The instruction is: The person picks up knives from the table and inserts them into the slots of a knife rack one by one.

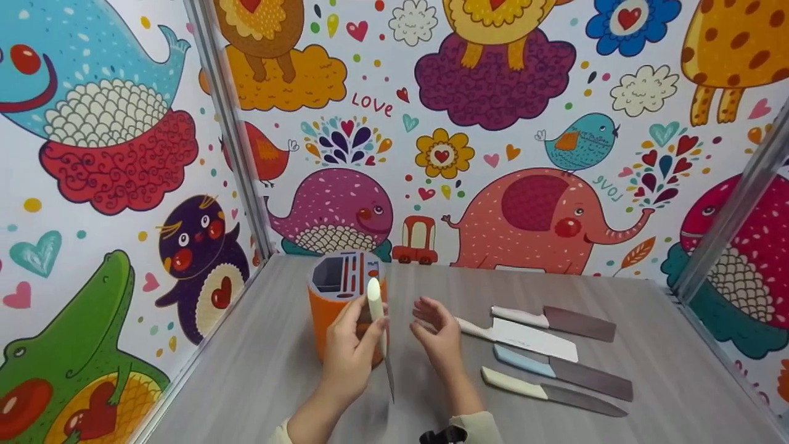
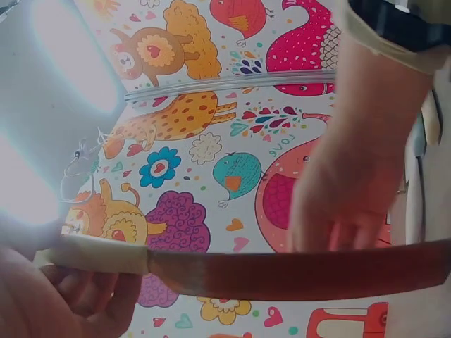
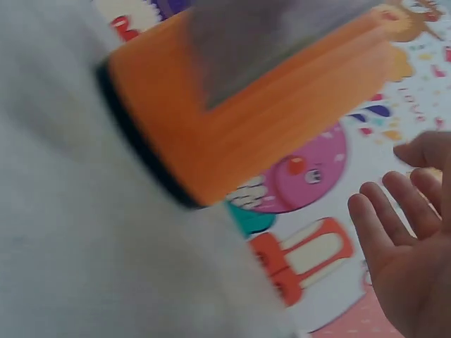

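My left hand (image 1: 351, 345) grips a kitchen knife (image 1: 374, 299) by its pale cream handle, with the blade pointing down and back towards me. In the left wrist view the knife's long blade (image 2: 303, 274) reflects reddish brown. Just behind the left hand stands an orange knife block (image 1: 319, 320) with a grey slotted top, partly hidden by that hand. My right hand (image 1: 441, 339) is to the right of the knife, apart from it, with nothing in it. Its fingers are loosely bent, as the right wrist view also shows for the right hand (image 3: 416, 253).
Several knives lie side by side on the right of the grey table (image 1: 246, 370): a dark-bladed knife (image 1: 579, 323), a white-bladed cleaver (image 1: 536, 339), a blue-handled knife (image 1: 524, 361) and a yellow-handled pointed knife (image 1: 515, 382). Cartoon-printed walls (image 1: 493, 142) enclose the back and sides.
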